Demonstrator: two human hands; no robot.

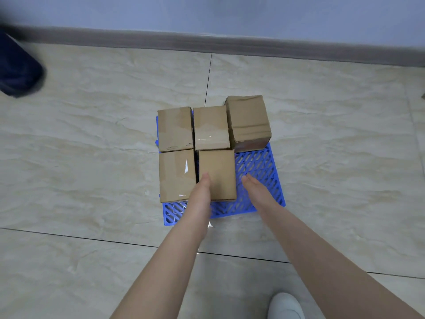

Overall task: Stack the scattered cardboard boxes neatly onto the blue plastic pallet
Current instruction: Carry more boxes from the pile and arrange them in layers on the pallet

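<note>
Blue plastic pallet lies on the pale tiled floor and carries five cardboard boxes. Along its far edge stand three: the far-left box at the far left corner, the far-middle box touching it on its right, and the far-right box at the far right corner. This last one has a creased top that sits higher than the others. In front of them, the near-left box sits against the pallet's left edge and the near-middle box stands just beside it. The pallet's near right corner and a strip along its near edge show bare grid.

The left hand reaches in with its fingers straight, resting on the left edge of the near-middle box's top, at the seam with the near-left box; it is not curled round anything. The right hand is flat and relaxed as well, fingers extended over the bare grid just to the right of the near-middle box, apart from its side and holding nothing.

A white shoe shows at the bottom, a blurred dark blue object at upper left, and a grey skirting board runs along the wall.
</note>
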